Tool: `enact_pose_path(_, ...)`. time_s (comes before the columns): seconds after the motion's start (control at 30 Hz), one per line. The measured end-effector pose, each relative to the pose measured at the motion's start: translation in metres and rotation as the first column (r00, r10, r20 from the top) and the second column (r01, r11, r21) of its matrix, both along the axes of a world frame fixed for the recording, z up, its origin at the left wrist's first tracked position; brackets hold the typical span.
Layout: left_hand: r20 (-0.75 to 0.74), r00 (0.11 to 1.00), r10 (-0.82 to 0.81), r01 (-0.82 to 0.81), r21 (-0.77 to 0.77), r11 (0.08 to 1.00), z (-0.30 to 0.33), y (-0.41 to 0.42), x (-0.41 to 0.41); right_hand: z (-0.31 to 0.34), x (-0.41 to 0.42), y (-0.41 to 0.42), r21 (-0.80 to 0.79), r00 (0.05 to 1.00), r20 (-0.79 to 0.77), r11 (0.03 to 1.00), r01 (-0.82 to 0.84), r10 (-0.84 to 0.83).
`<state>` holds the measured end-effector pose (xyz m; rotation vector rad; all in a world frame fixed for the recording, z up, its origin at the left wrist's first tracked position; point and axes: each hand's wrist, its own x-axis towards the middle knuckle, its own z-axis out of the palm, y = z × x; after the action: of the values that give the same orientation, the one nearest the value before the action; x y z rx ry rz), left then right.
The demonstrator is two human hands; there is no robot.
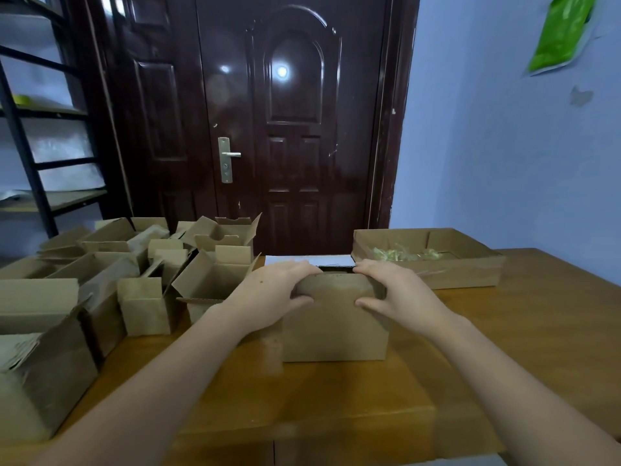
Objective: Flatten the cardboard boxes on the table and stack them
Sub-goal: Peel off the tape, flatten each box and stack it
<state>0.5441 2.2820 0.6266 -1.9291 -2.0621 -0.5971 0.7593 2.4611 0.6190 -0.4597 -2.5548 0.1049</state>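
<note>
Shelving rack (40, 129): black metal frame at far left, cut off by the picture's edge; what lies on its shelves is too blurred to name.
Open boxes (134, 274): a crowd of small cardboard boxes with flaps up on the left of the tabletop (336, 398); the nearest one at lower left runs out of view, and several hide each other.
Left hand (272, 290): fingers curled over the top left edge of the held box, thumb against its near face.
Held box (336, 327): upright at the tabletop's middle, between both hands; its far side and inside are hidden.
White sheet (309, 260): just behind the held box, mostly covered by the hands.
Right hand (400, 294): gripping the top right edge, fingers over the rim, thumb on the near face.
Shallow tray box (463, 274): well right of the hands, holding greenish wrapped bits, hard to make out.
</note>
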Motion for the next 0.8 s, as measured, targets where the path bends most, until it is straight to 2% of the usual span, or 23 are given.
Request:
enact_pose_path(0.17, -0.045, 0.998, -0.036, 0.039, 0.079, 0.996, -0.018, -0.015, 0.014, -0.015, 0.015, -0.018, 0.122, 0.991, -0.121, 0.992, -0.040, 0.055)
enact_pose_path(0.27, -0.026, 0.996, -0.080, 0.081, 0.057, 0.995, -0.032, -0.022, 0.022, -0.025, 0.023, -0.028, 0.115, 0.984, -0.141, 0.989, -0.088, 0.104)
enact_pose_path(0.37, 0.061, 0.994, -0.089, 0.087, 0.035, 0.996, -0.042, -0.025, 0.030, -0.034, 0.023, -0.034, 0.006, 0.991, -0.092, 0.996, -0.092, 0.092)
enact_pose_path(0.43, 0.121, 0.991, -0.051, 0.046, 0.047, 0.998, -0.042, -0.023, 0.028, -0.036, 0.019, -0.032, -0.078, 0.992, -0.097, 0.993, -0.089, 0.081)
enact_pose_path(0.57, 0.044, 0.993, 0.110, -0.108, -0.049, 0.993, -0.036, -0.016, 0.023, -0.038, 0.013, -0.025, -0.148, 0.999, 0.037, 0.989, 0.013, -0.008)
enact_pose_path(0.67, 0.121, 0.979, 0.165, -0.153, -0.100, 0.983, -0.041, -0.012, 0.020, -0.043, 0.005, -0.023, -0.075, 0.999, 0.043, 0.997, 0.034, -0.031)
enact_pose_path(0.8, 0.126, 0.973, 0.193, -0.190, -0.034, 0.981, -0.047, -0.010, 0.025, -0.049, -0.001, -0.029, 0.000, 0.996, -0.059, 0.998, 0.068, -0.068)
